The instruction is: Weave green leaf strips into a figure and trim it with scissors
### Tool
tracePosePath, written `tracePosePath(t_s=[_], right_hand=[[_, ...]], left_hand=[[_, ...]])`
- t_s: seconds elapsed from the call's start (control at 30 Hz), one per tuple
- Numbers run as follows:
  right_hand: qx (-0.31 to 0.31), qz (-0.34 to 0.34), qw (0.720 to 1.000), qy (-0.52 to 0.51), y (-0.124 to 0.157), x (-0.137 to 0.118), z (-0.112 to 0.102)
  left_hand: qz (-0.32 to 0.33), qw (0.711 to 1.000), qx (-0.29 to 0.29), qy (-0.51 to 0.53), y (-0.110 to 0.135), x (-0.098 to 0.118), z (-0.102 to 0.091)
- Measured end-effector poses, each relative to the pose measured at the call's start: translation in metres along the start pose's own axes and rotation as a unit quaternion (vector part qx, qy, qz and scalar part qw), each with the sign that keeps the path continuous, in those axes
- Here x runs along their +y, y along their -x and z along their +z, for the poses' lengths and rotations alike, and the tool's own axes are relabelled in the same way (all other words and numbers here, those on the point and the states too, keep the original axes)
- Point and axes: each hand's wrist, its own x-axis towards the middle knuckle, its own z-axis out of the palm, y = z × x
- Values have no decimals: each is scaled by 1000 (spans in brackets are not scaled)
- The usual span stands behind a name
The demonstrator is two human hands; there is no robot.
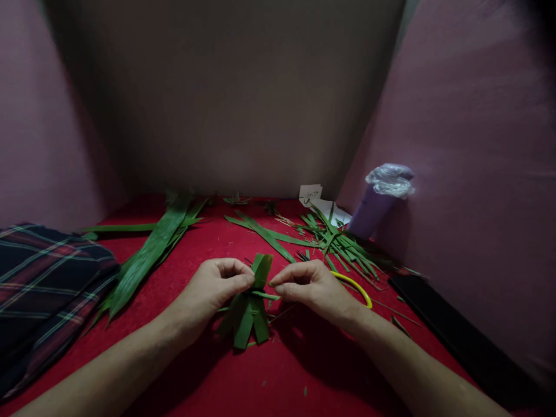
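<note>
A folded green leaf piece [245, 324], with a short upright top and several blunt strips fanning out below, stands between my hands over the red cloth. My left hand [223, 282] pinches it at its bound middle, thumb and forefinger closed. A narrow leaf strip [266, 296] sticks out from that middle to the right, its end just under my right fingertips. My right hand [306, 285] is closed in a pinch there; whatever sits between its fingertips is too small to make out. Behind the right hand, yellow-handled scissors [358, 287] are partly hidden.
Long broad leaves [150, 258] lie at left beside a dark plaid cloth [47, 289]. Cut strips [343, 243] are heaped at back right, near white paper [332, 211] and a purple container [371, 208] topped with clear plastic. A black flat object [452, 330] lies along the right wall.
</note>
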Motion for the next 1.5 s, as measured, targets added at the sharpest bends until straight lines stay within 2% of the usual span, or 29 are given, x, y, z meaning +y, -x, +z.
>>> tracePosePath(t_s=[0.57,1.1,1.5], right_hand=[[9,-27,999,26,0,-1,-1],[32,-66,996,44,0,-2,-1],[31,-90,993,68,2,-2,1]], left_hand=[[-21,999,-20,21,-2,-3,-1],[-27,993,-75,92,1,0,0],[-29,995,-69,73,0,-3,0]])
